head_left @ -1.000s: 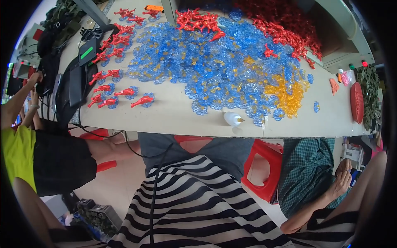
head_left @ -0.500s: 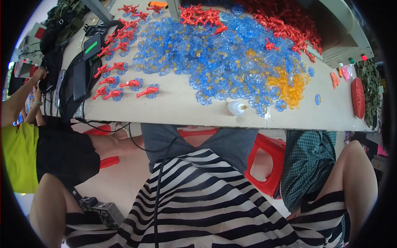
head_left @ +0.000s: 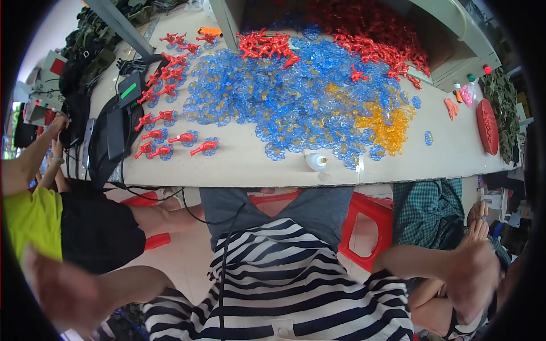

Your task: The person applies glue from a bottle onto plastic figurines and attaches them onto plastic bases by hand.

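My left hand is raised at the lower left, smeared by motion, and its fingers do not show clearly. Over at the lower right my right hand is likewise blurred. Both are well away from the table, and I cannot make out anything in either. A small white squeeze bottle stands near the table's front edge. Behind it spreads a big heap of clear blue flower-shaped plastic pieces, with amber pieces at its right. Red figures on blue bases stand in rows at the left.
Loose red figures are piled at the back, by a grey frame. Black devices and cables lie at the left. A red cushion-like object is at the right edge. Co-workers sit on both sides; a red stool is beside me.
Both my forearms have swung into view, with the hands now showing at the lower left and lower right. The view has shifted slightly; the things on the table look unchanged.
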{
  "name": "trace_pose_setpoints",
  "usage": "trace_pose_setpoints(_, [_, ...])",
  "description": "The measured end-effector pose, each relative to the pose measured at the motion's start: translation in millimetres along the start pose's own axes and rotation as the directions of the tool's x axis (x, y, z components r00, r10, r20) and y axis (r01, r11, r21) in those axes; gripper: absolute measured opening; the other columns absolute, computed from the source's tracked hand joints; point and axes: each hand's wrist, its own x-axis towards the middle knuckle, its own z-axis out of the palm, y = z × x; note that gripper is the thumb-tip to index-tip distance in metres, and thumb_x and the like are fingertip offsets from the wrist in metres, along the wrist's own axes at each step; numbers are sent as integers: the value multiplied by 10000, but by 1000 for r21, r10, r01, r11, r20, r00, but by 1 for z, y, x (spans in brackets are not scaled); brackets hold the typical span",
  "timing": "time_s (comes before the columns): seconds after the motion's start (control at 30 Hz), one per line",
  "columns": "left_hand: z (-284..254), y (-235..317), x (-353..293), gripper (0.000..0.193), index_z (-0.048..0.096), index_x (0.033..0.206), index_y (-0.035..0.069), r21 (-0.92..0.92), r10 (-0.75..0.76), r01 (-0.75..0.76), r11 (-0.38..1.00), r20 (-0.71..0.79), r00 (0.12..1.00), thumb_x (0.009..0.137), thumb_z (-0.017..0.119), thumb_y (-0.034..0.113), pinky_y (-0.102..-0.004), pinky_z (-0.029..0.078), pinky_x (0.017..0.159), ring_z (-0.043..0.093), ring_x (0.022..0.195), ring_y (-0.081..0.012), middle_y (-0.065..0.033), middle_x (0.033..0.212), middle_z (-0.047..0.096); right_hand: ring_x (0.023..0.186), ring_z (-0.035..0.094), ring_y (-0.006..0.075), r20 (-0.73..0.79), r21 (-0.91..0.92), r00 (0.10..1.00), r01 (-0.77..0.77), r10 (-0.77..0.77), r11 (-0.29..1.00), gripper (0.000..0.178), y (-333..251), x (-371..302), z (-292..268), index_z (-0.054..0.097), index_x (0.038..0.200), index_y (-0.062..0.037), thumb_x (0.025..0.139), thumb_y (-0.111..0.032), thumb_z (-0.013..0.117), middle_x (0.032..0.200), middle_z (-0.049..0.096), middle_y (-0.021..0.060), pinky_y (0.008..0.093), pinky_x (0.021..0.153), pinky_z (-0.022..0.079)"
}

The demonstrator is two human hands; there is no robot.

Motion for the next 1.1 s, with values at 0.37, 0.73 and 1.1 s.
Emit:
trace_pose_setpoints(0.37, [86,-68,-99,130,572,1001,-54,124,-572,559,820,201,795,894,501,-39,-264,470,728,577,773,-159,-120,864,606,538,547,191,-261,120,735,-619,626,776,144,56,-68,60,694,708,3,591,-57,753,636,634,89,290,508,420])
trace_pose_setpoints(0.73, [121,-130,-160,159,625,992,-51,452,-422,260,853,305,854,845,568,-68,-256,475,739,596,817,-157,-116,907,636,696,607,209,176,299,575,-805,799,513,134,72,-91,88,700,839,5,710,-28,716,794,666,93,296,621,481])
trace_pose_setpoints(1.1, [132,-153,-165,153,642,976,-30,485,-443,241,841,361,820,843,571,-60,-249,460,691,593,766,-152,-107,877,647,739,609,287,419,-87,208,-960,884,267,176,103,-162,150,668,906,-16,825,-161,610,803,629,118,358,663,473])
